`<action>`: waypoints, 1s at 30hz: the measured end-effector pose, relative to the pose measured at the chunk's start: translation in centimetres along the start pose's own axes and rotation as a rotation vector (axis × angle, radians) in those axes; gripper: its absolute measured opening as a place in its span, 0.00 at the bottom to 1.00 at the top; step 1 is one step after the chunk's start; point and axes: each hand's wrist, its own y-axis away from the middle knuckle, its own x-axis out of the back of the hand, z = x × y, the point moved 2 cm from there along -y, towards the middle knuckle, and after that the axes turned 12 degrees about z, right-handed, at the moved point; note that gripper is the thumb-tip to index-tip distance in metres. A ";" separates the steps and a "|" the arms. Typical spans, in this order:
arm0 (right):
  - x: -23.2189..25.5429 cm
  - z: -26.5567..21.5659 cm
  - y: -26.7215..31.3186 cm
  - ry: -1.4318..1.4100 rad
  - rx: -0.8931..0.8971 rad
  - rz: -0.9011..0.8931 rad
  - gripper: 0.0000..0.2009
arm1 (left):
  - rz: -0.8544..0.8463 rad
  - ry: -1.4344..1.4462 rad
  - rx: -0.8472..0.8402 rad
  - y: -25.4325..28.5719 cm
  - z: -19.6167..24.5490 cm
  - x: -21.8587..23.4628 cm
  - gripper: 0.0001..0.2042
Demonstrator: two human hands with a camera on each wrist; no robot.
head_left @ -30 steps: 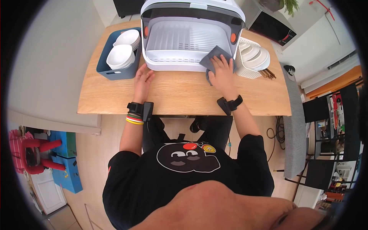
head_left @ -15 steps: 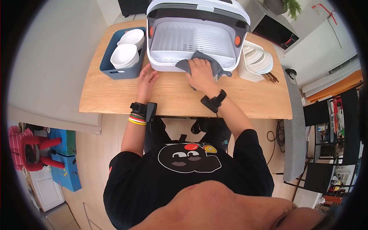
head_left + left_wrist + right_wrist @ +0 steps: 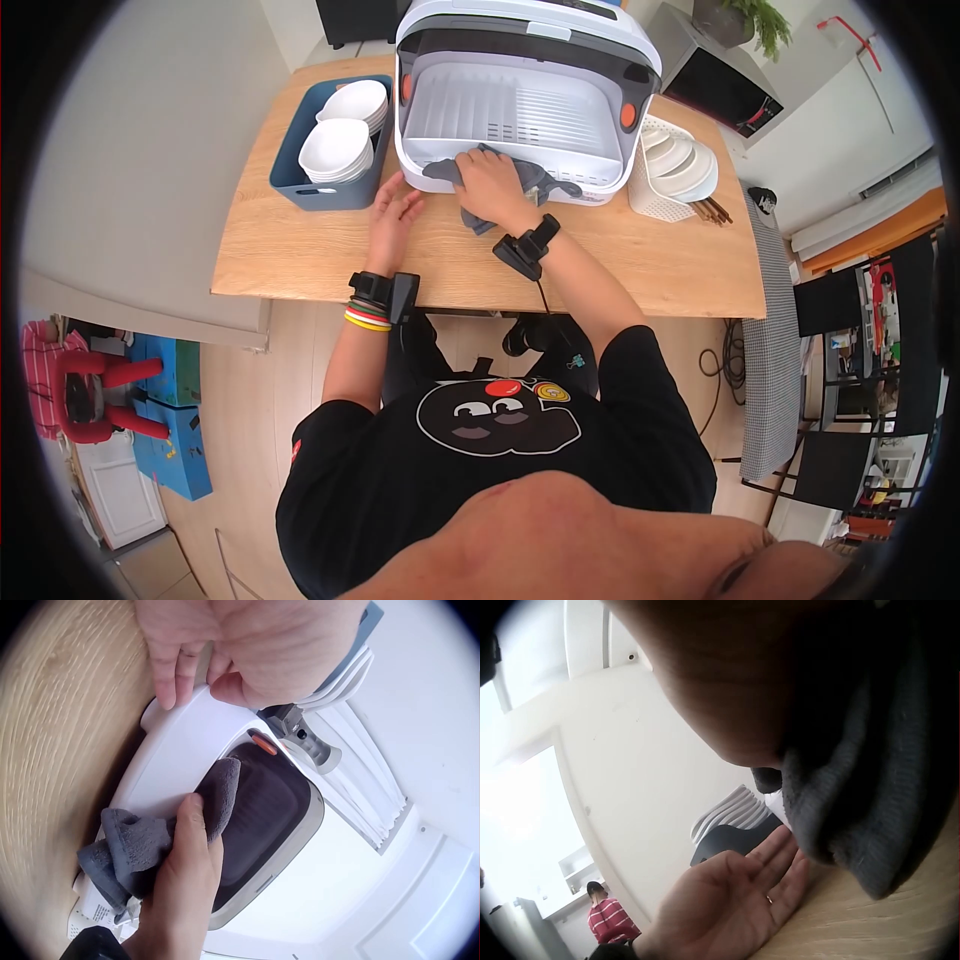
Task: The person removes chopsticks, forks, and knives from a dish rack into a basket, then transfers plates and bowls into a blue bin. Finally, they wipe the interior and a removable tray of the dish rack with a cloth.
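In the head view, a white dish cabinet [image 3: 415,178] with a dark raised cover stands at the table's back, ribbed racks inside. My right hand [image 3: 492,190] grips a dark grey cloth [image 3: 480,222] over its front rim. The left wrist view shows the thumb of that hand [image 3: 184,877] against the cloth [image 3: 139,844], with part of the cloth over the rim's inner side; the other fingers are hidden. My left hand [image 3: 390,228] touches the cabinet's front left corner with loosely bent fingers. The cloth [image 3: 870,802] hangs close to the lens in the right wrist view.
Left of the cabinet, a blue basket [image 3: 290,178] holds stacked white bowls [image 3: 335,150]. To its right, a white perforated basket [image 3: 650,202] holds plates, with brown sticks [image 3: 712,211] beside it. A microwave [image 3: 715,85] and a plant stand behind at the right.
My right hand has moved left along the cabinet's front rim with the cloth, from the right end toward the middle. My left hand stays by the front left corner. The head view has shifted slightly.
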 end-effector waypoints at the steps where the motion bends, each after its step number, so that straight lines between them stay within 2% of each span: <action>1: -0.1 0.1 -0.1 0.000 0.001 0.000 0.13 | -0.008 0.008 -0.005 0.0 0.0 0.0 0.23; 13: 0.5 0.9 -0.7 -0.088 -0.034 -0.054 0.14 | -0.004 0.036 0.005 -0.3 -0.2 0.2 0.22; 16: 0.6 0.9 -0.7 -0.088 -0.023 -0.019 0.15 | -0.005 0.029 0.006 -0.3 -0.2 0.2 0.22; 24: 2.0 0.1 -1.3 -0.005 0.072 0.219 0.15 | -0.013 0.021 -0.008 0.1 -0.1 -0.2 0.23; 26: 2.6 0.0 -1.5 0.007 0.084 0.240 0.15 | -0.025 -0.171 -0.132 0.5 0.1 -0.4 0.26; 27: 2.9 -0.1 -1.6 0.019 0.093 0.261 0.15 | -0.027 -0.171 -0.136 0.7 0.1 -0.5 0.26; 29: 3.7 -0.1 -1.8 0.009 0.107 0.289 0.16 | -0.006 -0.350 -0.298 1.1 0.4 -0.9 0.29; 30: 4.1 -0.1 -1.7 -0.003 0.119 0.312 0.16 | -0.013 -0.349 -0.302 1.3 0.5 -1.3 0.29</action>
